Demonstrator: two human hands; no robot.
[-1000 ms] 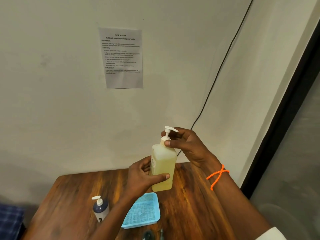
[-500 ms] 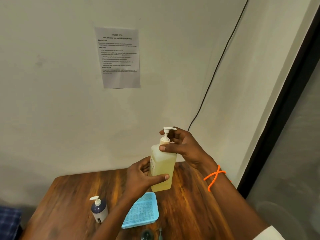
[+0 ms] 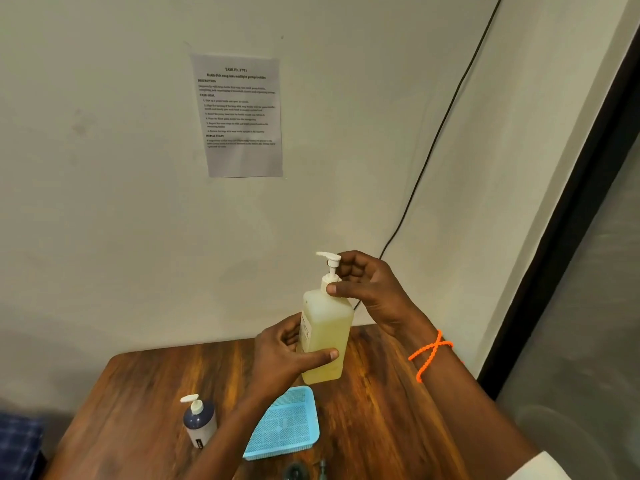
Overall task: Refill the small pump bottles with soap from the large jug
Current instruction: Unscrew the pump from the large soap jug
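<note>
I hold a translucent bottle of pale yellow soap (image 3: 325,330) upright in the air above the wooden table (image 3: 145,393). My left hand (image 3: 284,355) grips its body from the left, thumb across the front. My right hand (image 3: 367,289) pinches the collar of its white pump (image 3: 330,265), whose nozzle points left. A small dark blue pump bottle (image 3: 200,426) with a white pump stands on the table at the lower left. No large jug is in view.
A light blue mesh tray (image 3: 287,427) lies on the table below the held bottle. A printed sheet (image 3: 240,116) is taped to the wall, and a black cable (image 3: 433,143) runs down it. Small dark objects (image 3: 294,472) sit at the bottom edge.
The pump nozzle has swung from pointing right to pointing left as my right hand turned the collar. The bottle stays held at the same height.
</note>
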